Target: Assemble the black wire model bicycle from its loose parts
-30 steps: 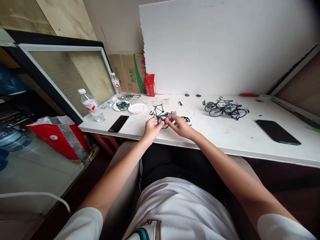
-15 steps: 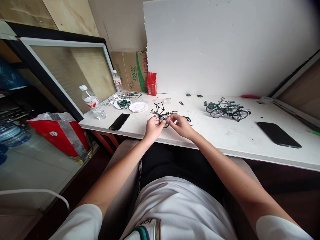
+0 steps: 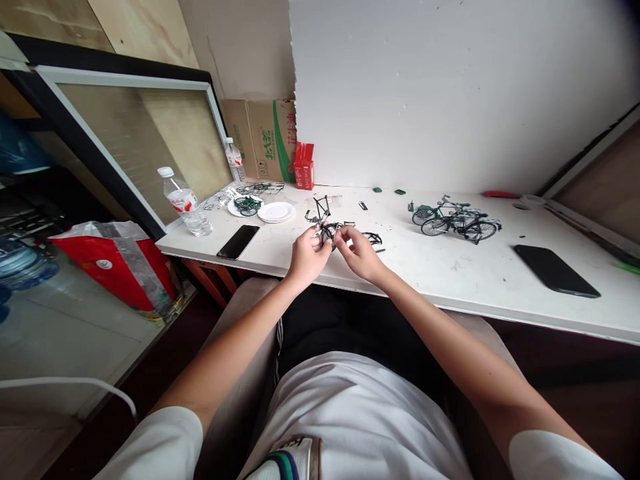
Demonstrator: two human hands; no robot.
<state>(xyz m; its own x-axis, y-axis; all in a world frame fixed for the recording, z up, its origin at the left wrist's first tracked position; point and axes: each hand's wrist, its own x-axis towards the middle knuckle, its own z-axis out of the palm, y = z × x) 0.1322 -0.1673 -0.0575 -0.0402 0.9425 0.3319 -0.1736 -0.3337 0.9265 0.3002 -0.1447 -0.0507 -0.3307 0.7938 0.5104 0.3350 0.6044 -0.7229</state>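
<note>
Over the front edge of the white table point(image 3: 450, 273), my left hand point(image 3: 306, 257) and my right hand point(image 3: 359, 252) meet on a small black model bicycle point(image 3: 327, 227). Both pinch it around one wheel, fingertips almost touching. Its handlebar and frame stick up behind my fingers, and the other wheel point(image 3: 373, 238) lies on the table just right of my right hand. What my fingertips do at the wheel is too small to make out.
Finished model bicycles point(image 3: 453, 219) stand at the back right. A black phone point(image 3: 239, 241) lies left of my hands, another dark phone point(image 3: 557, 271) far right. White plates point(image 3: 275, 212), a water bottle point(image 3: 185, 205), a red carton point(image 3: 303, 167) and a cardboard box point(image 3: 265, 140) crowd the back left.
Both hands have lifted the model bicycle slightly and tilted it more upright; my head has shifted a little, so the table sits slightly differently in view.
</note>
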